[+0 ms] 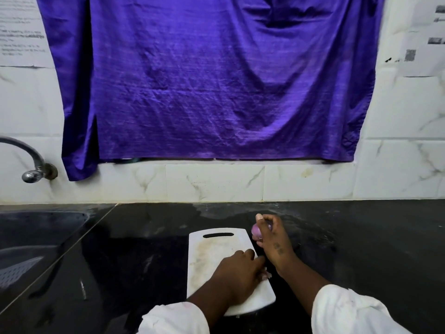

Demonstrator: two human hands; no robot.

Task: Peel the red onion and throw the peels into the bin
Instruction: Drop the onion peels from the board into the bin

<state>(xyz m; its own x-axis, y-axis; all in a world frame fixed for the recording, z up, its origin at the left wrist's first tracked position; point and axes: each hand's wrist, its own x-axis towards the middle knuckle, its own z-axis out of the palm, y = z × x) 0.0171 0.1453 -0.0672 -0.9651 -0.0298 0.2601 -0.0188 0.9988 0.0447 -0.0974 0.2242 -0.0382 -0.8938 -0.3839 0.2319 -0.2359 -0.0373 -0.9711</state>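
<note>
A white cutting board (212, 249) with a slot handle lies on the black counter. My right hand (273, 239) grips a small peeled red onion (255, 231) just past the board's far right corner, and its fingers hide most of the onion. My left hand (237, 271) rests on the board's right edge with its fingers curled over a few pale onion peels (266, 276); how much it holds is hidden. No bin is in view.
A sink (36, 237) with a white strainer (16, 268) sits at the left under a chrome tap (29, 162). A purple cloth (212, 80) hangs on the tiled wall behind. Wet patches lie on the counter (361, 237) near the wall.
</note>
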